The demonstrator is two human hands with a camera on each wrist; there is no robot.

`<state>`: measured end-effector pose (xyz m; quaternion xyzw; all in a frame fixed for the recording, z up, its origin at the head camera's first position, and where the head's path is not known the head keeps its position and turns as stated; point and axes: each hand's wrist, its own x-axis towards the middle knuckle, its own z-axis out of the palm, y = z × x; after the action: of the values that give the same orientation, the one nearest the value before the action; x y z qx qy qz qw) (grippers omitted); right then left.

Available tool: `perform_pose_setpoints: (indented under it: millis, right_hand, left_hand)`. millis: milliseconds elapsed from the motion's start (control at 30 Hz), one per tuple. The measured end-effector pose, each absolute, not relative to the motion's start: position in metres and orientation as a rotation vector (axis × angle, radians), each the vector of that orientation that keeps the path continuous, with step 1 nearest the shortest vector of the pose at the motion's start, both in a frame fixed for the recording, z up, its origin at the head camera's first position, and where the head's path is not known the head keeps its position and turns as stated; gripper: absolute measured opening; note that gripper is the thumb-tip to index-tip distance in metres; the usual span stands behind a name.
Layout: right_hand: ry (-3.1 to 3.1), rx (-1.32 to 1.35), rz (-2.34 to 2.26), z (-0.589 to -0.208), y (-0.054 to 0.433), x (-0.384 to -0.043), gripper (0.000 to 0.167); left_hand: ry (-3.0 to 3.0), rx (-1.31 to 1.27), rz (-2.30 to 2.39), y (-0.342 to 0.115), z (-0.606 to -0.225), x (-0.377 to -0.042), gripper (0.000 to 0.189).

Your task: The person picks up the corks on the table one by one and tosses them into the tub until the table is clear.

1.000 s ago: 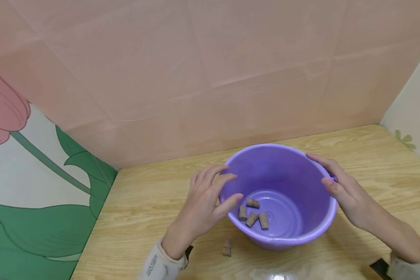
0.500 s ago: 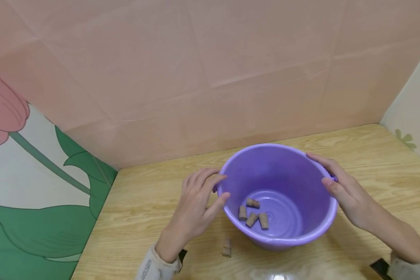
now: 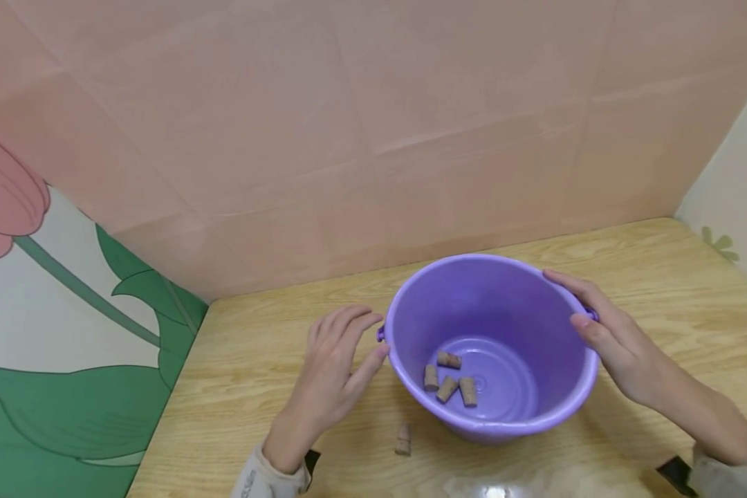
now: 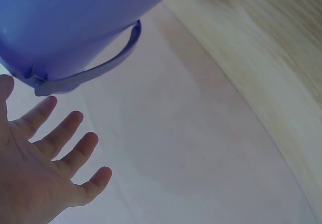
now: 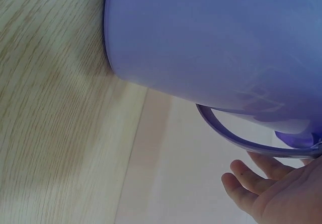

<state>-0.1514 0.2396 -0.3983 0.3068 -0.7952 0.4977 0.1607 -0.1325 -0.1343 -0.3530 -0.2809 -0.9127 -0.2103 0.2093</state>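
Observation:
A purple bucket (image 3: 492,297) stands upright on the table. Several corks (image 3: 468,391) lie on its floor, toward the left. One more cork (image 3: 402,440) is outside, on the wood near the bucket's front left. My left hand (image 3: 326,366) is beside the bucket's left handle joint, fingers spread and holding nothing; in the left wrist view its fingertips (image 4: 75,117) show below the bucket handle (image 4: 95,72). At the right side my right hand (image 3: 619,349) holds the rim, thumb over the edge and index finger along the outside. Its other fingers (image 5: 246,176) show loosely bent near the handle.
The wood-grain table (image 3: 255,346) meets a pink-covered wall (image 3: 286,138) behind the bucket. A painted tulip panel (image 3: 68,311) borders the left side, and a pale wall (image 3: 737,187) rises at the right.
My left hand has drawn back to the left, from over the bucket's left rim to outside it. The right hand, the bucket and the corks stay in place.

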Motion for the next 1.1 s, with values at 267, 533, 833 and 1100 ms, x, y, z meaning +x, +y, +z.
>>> perform_pose_setpoints:
  millis: [267, 533, 833, 1100]
  right_hand:
    - [-2.277, 0.890, 1.408, -0.395, 0.239, -0.150, 0.053]
    - [-2.284, 0.890, 1.407, -0.393, 0.238, -0.149, 0.053]
    - [-2.289, 0.888, 1.417, -0.393, 0.238, -0.148, 0.053]
    - [-2.279, 0.891, 1.421, -0.397, 0.239, -0.150, 0.053]
  left_hand:
    - [-2.570, -0.740, -0.556, -0.142, -0.366, -0.130, 0.041]
    - [-2.681, -0.754, -0.550, -0.146, -0.378, -0.126, 0.044]
    - [-2.738, -0.783, -0.532, -0.150, -0.386, -0.124, 0.047]
    - [-2.855, -0.817, -0.584, -0.153, -0.393, -0.121, 0.059]
